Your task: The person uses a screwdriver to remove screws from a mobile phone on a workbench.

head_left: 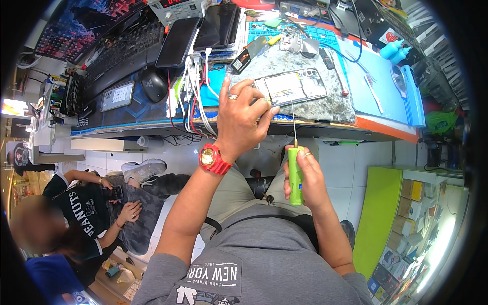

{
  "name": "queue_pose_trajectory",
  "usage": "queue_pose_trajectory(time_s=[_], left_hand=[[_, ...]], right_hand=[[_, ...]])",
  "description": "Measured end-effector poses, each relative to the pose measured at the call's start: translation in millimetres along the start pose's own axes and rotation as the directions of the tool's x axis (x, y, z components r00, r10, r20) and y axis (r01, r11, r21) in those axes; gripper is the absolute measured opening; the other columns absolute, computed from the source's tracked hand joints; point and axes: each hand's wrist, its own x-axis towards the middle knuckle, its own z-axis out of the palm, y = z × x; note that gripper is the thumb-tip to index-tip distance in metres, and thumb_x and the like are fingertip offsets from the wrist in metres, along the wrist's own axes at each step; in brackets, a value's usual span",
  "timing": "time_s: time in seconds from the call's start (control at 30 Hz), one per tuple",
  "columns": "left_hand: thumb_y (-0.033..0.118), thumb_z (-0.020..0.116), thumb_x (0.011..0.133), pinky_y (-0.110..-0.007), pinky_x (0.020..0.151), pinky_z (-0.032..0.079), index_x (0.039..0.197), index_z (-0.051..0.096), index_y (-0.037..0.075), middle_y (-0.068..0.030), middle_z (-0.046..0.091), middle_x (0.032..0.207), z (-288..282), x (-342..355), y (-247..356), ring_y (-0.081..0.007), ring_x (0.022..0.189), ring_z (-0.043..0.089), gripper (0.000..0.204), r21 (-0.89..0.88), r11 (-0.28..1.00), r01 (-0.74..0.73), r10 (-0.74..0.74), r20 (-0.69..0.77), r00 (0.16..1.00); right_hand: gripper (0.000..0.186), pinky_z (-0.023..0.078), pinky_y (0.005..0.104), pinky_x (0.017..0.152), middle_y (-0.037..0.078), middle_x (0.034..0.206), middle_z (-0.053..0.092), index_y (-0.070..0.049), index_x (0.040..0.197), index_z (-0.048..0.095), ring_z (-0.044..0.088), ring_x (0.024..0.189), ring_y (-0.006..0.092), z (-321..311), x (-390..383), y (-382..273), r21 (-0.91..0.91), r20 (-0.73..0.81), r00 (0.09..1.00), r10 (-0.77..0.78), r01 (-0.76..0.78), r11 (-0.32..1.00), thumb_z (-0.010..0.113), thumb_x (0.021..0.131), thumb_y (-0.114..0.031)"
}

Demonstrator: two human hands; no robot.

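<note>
An opened smartphone (287, 87), its inner parts and battery area bare, lies on a grey mottled work mat (338, 109). My left hand (241, 117), with a red watch on the wrist, grips the phone's left end between thumb and fingers; the index finger points up and away. In my right hand (314, 180) is a green electric screwdriver (295, 175), held upright in front of the bench edge. Its long thin shaft reaches to the phone's near edge. Whether the tip sits on a screw is too small to tell.
White charging cables (193, 86) hang at the left, beside a mouse (153, 84) and a phone (117, 96). Dark phones (178, 43) lie behind. Tweezers (374, 94) rest on a blue mat (358, 68) at right. Another person (84, 203) sits at lower left.
</note>
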Motion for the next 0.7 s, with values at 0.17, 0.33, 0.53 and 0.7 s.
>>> queue_pose_trajectory(time_s=[0.17, 0.33, 0.53, 0.7], left_hand=[[0.021, 0.084, 0.084, -0.062, 0.121, 0.026, 0.08, 0.073, 0.013, -0.0037, 0.068, 0.097, -0.1, 0.1, 0.3, -0.0324, 0.124, 0.062, 0.014, 0.005, 1.0, 0.0, 0.0, -0.001, 1.0], [0.018, 0.082, 0.084, -0.061, 0.123, 0.025, 0.083, 0.071, 0.013, -0.0023, 0.066, 0.097, 1.0, 1.6, 2.9, -0.0334, 0.124, 0.061, 0.012, 0.031, 0.999, -0.037, 0.038, -0.019, 0.999], [0.015, 0.079, 0.085, -0.06, 0.123, 0.024, 0.094, 0.074, 0.015, -0.0006, 0.065, 0.094, 0.2, 4.2, 3.0, -0.0304, 0.124, 0.061, 0.01, 0.028, 0.997, -0.074, 0.074, 0.028, 0.997], [0.016, 0.08, 0.084, -0.061, 0.122, 0.026, 0.093, 0.076, 0.017, -0.0001, 0.066, 0.095, -0.8, 8.2, 4.5, -0.0298, 0.123, 0.061, 0.01, 0.043, 0.995, -0.094, 0.092, 0.054, 0.994]], right_hand=[[0.045, 0.051, 0.0337, 0.042, 0.01, 0.085, 0.057, -0.003, 0.138, 0.049, 0.059, 0.05, 0.0179, 0.8, -1.1, -1.5, -0.044, 0.01, 1.0, 0.009, -0.009, 0.999, 0.039, 0.115, -0.04], [0.043, 0.052, 0.033, 0.045, 0.009, 0.086, 0.059, -0.005, 0.138, 0.047, 0.06, 0.051, 0.0163, 7.0, -5.4, -0.1, 0.026, 0.059, 0.996, 0.06, -0.062, 0.998, 0.043, 0.114, -0.041], [0.043, 0.053, 0.0334, 0.045, 0.009, 0.086, 0.059, -0.006, 0.138, 0.047, 0.06, 0.052, 0.0164, 1.1, -5.1, -5.1, 0.071, 0.049, 0.998, 0.05, -0.053, 0.996, 0.043, 0.114, -0.042], [0.044, 0.053, 0.0335, 0.046, 0.009, 0.087, 0.059, -0.006, 0.138, 0.047, 0.06, 0.052, 0.0167, 3.7, -5.5, -2.1, 0.076, 0.081, 0.993, 0.083, -0.089, 0.993, 0.043, 0.114, -0.042]])
